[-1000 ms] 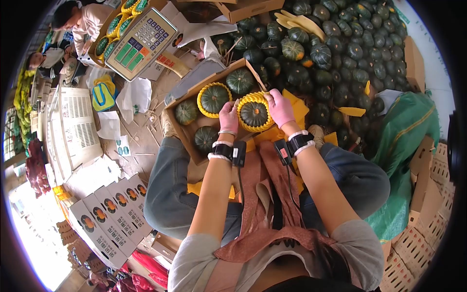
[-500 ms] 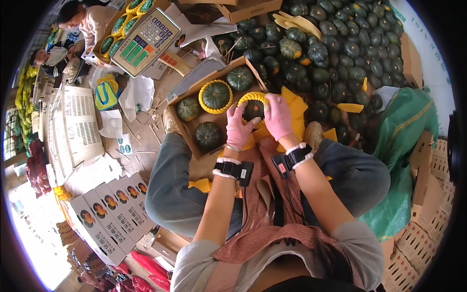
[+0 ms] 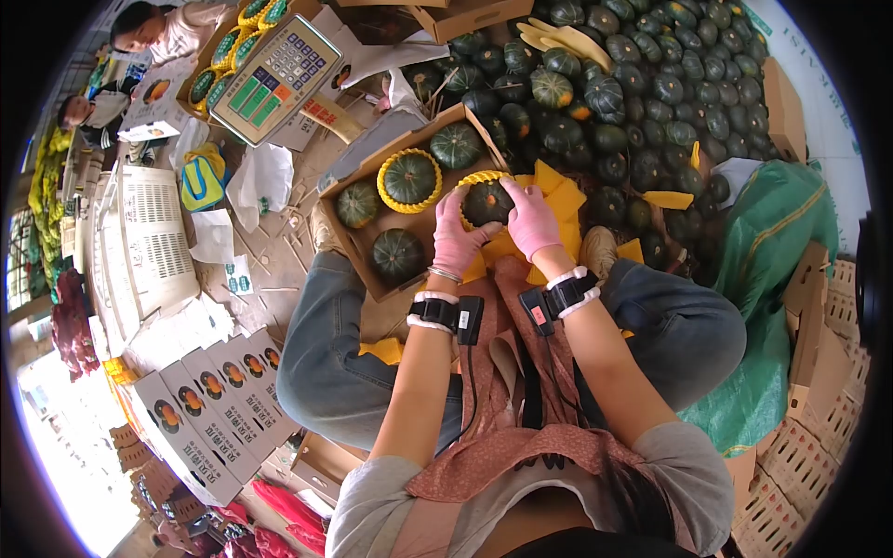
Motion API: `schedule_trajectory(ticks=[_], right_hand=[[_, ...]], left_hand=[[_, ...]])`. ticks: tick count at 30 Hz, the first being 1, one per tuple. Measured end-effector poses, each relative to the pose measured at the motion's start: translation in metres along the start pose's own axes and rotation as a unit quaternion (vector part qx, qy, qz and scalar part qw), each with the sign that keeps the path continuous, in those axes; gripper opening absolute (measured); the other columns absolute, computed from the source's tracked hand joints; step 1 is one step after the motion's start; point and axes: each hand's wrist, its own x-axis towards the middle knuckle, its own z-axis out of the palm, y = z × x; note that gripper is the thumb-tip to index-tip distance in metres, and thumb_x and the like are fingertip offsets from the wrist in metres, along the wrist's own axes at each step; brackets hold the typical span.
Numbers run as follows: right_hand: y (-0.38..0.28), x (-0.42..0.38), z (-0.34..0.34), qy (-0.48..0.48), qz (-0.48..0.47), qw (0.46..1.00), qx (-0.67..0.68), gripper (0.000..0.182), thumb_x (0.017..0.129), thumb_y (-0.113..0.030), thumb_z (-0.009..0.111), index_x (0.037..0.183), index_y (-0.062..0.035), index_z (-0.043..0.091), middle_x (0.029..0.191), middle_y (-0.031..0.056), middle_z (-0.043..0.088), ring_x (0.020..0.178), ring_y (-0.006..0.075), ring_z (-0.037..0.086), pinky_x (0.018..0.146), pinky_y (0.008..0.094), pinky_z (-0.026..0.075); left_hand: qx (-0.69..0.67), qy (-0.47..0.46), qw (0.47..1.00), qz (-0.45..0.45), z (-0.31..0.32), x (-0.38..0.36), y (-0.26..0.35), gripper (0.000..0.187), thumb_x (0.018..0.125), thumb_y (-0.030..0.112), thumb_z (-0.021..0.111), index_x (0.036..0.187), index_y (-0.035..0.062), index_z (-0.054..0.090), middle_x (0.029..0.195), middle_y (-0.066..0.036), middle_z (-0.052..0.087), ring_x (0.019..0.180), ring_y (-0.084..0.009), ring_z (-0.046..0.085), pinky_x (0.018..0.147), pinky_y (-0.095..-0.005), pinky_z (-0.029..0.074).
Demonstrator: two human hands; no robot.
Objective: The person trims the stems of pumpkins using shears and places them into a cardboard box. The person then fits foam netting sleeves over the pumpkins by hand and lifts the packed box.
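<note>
A dark green pumpkin (image 3: 486, 203) sits in the right corner of an open cardboard box (image 3: 349, 249), with a yellow foam net (image 3: 483, 177) round its edge. My left hand (image 3: 456, 232), in a pink glove, curls round the net's left side. On the right side, my right hand (image 3: 532, 221), also gloved in pink, grips the net near its top. Of the other pumpkins in the box, one (image 3: 409, 179) wears a yellow net, while those at the top (image 3: 456, 146), left (image 3: 357, 204) and bottom (image 3: 398, 254) are bare.
A large pile of pumpkins (image 3: 665, 88) spreads beyond the box, with yellow gloves (image 3: 558, 39) on it. Yellow foam nets (image 3: 558, 200) lie right of my hands. A scale display (image 3: 277, 82) stands upper left, near two people (image 3: 153, 33). Printed cartons (image 3: 200, 418) are lower left.
The yellow net has gone from held above the pumpkin to lying round it, with both hands slightly lower. At the upper left, a printed carton now shows in front of a person.
</note>
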Motion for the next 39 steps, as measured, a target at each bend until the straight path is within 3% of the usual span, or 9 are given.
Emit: schedule_trajectory(ticks=[3,4,7,8,12,15,17,21,39], right_hand=[[0.007,-0.001,0.002,0.032,-0.041,0.998,0.032,0.047,0.078,-0.002,0.052,0.12,-0.0222,0.053,0.096,0.018,0.052,0.081,0.0375,0.058,0.071,0.0431,0.049],[0.01,-0.001,0.002,0.04,-0.05,0.997,0.043,0.047,0.077,-0.001,0.052,0.119,-0.0216,0.054,0.096,0.018,0.052,0.081,0.0373,0.058,0.071,0.0428,0.049],[0.012,-0.004,0.003,0.061,-0.081,0.991,0.083,0.045,0.076,0.0,0.052,0.116,-0.0192,0.056,0.093,0.018,0.052,0.08,0.0365,0.056,0.07,0.0418,0.049],[0.007,-0.007,-0.001,0.068,-0.093,0.988,0.101,0.044,0.075,0.0,0.052,0.115,-0.0181,0.057,0.091,0.018,0.052,0.08,0.0361,0.056,0.07,0.0414,0.049],[-0.032,-0.031,-0.042,0.121,-0.141,0.974,0.13,0.043,0.073,0.0,0.053,0.113,-0.0132,0.059,0.086,0.0166,0.05,0.075,0.0335,0.055,0.067,0.0399,0.048],[-0.073,-0.053,-0.096,0.164,-0.172,0.965,0.11,0.043,0.072,-0.002,0.054,0.113,-0.0122,0.06,0.081,0.0135,0.048,0.071,0.0299,0.055,0.063,0.0384,0.047],[-0.091,-0.069,-0.124,0.165,-0.181,0.966,0.086,0.042,0.072,-0.003,0.055,0.113,-0.0125,0.06,0.081,0.0121,0.047,0.069,0.0281,0.054,0.061,0.0372,0.047],[-0.111,-0.088,-0.155,0.186,-0.207,0.958,0.072,0.041,0.073,-0.004,0.054,0.112,-0.0129,0.062,0.08,0.0107,0.046,0.066,0.0251,0.052,0.058,0.0348,0.047],[-0.123,-0.134,-0.178,0.221,-0.278,0.932,0.064,0.04,0.072,0.001,0.052,0.11,-0.0063,0.063,0.082,0.0108,0.051,0.07,0.0254,0.05,0.064,0.0333,0.047]], left_hand=[[-0.215,0.045,0.966,-0.135,0.013,-0.003,-0.016,0.071,0.069,0.02,0.08,0.127,0.003,0.043,0.119,-0.012,0.051,0.101,-0.0256,0.057,0.088,-0.0392,0.048],[-0.37,0.01,0.901,-0.225,0.014,-0.006,-0.019,0.055,0.08,0.019,0.071,0.124,0.0009,0.045,0.115,-0.011,0.055,0.096,-0.0241,0.06,0.083,-0.0398,0.051],[-0.556,-0.075,0.769,-0.306,-0.007,0.006,-0.003,0.042,0.083,0.021,0.066,0.117,0.0014,0.051,0.11,-0.013,0.058,0.097,-0.0207,0.059,0.076,-0.0317,0.054],[-0.528,-0.088,0.798,-0.277,-0.007,0.006,0.0,0.043,0.089,0.027,0.055,0.122,-0.0003,0.047,0.116,-0.012,0.056,0.102,-0.0245,0.058,0.088,-0.0395,0.049],[-0.663,-0.076,0.717,-0.201,-0.014,0.005,0.029,0.043,0.088,0.023,0.05,0.123,-0.0005,0.046,0.119,-0.013,0.055,0.109,-0.0259,0.055,0.096,-0.0392,0.044],[-0.685,-0.053,0.72,-0.097,-0.033,-0.015,0.086,0.052,0.085,0.03,0.054,0.127,0.0006,0.044,0.122,-0.013,0.054,0.11,-0.0266,0.054,0.098,-0.0383,0.042],[-0.717,-0.049,0.688,-0.103,-0.037,-0.029,0.107,0.065,0.08,0.038,0.06,0.129,0.0011,0.041,0.124,-0.015,0.052,0.112,-0.0277,0.053,0.099,-0.0385,0.042],[-0.708,-0.004,0.702,-0.079,-0.052,-0.045,0.146,0.073,0.071,0.039,0.07,0.125,-0.0021,0.044,0.117,-0.012,0.056,0.105,-0.0222,0.057,0.093,-0.0346,0.045],[-0.713,-0.014,0.7,-0.034,-0.069,-0.084,0.172,0.072,0.069,0.032,0.071,0.128,0.0014,0.042,0.119,-0.009,0.055,0.109,-0.0201,0.054,0.096,-0.0345,0.041]])
